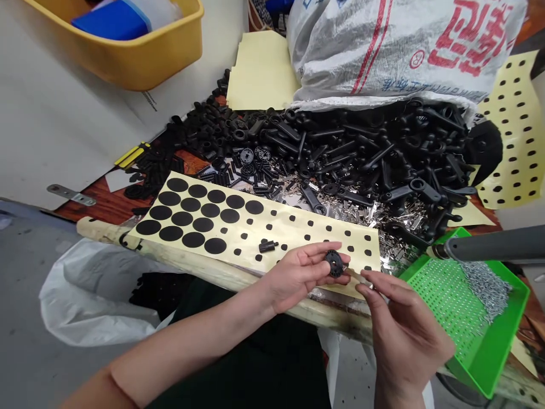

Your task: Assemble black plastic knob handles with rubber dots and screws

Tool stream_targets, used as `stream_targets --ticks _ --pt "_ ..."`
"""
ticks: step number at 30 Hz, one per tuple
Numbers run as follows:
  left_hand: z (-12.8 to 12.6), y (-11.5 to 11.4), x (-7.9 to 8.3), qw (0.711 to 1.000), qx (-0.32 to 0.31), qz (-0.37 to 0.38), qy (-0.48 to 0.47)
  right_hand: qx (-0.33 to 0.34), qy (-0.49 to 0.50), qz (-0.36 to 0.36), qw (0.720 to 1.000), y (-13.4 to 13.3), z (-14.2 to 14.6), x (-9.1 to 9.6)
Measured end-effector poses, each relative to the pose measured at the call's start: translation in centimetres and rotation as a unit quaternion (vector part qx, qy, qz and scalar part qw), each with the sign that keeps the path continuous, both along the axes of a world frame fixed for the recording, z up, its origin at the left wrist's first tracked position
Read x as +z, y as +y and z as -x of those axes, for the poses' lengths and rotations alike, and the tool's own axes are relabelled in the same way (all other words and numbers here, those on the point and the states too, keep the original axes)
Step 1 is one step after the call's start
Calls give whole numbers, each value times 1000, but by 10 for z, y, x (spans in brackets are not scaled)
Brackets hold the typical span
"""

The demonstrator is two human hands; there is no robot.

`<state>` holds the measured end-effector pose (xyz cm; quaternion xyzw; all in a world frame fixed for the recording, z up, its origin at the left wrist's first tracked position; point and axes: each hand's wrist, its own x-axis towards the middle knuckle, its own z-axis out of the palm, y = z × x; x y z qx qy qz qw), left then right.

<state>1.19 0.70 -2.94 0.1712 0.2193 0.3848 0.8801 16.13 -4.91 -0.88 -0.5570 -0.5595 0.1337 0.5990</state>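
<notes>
The left hand is curling up, palm showing, and its fingers and thumb are holding a round black plastic part. The right hand is pinching a tiny shiny metal piece right beside that part. A big pile of black plastic levers is lying behind a yellow sheet with black dots.

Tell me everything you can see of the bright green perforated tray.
The bright green plastic tray is shallow and rectangular, with solid rims around a floor pierced by rows of small holes. A heap of small silver metal pieces lies on its far right side. It sits beside the person's right hand.
</notes>
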Motion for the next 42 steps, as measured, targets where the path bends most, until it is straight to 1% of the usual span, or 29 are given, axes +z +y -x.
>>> stream_targets --ticks 3,5,9,12,22,24,27,28,32,36,42 --pt "0 -1 0 1000 9 -6 23 -32 27 13 999 2 3 2" --pt "-1 -2 0 999 12 -15 34 -36 31 27 999 2 4 2" --pt "-1 -3 0 998 13 -37 39 -16 21 34 999 1 4 -2" --pt "-1 -3 0 998 14 -36 46 4 10 21 1000 2 3 -4" --pt "-3 -2 0 996 16 -38 74 30 5 30 999 4 -4 -5" --pt "-3 -2 1 995 11 -41 89 54 -22 29 998 6 -7 -6" --pt "-3 -2 3 993 -5 -45 114 117 -93 27 988 8 -11 -6" --pt "-3 -2 3 992 -8 -46 118 124 -101 30 987 9 -11 -6" --pt "-4 -3 3 992 9 -51 113 81 -65 59 993 8 -9 -7" --pt "-5 -2 2 991 27 -58 115 70 -79 92 990 5 -8 -8" --pt "-6 -3 0 989 22 -67 129 45 -83 116 989 4 -10 -10"
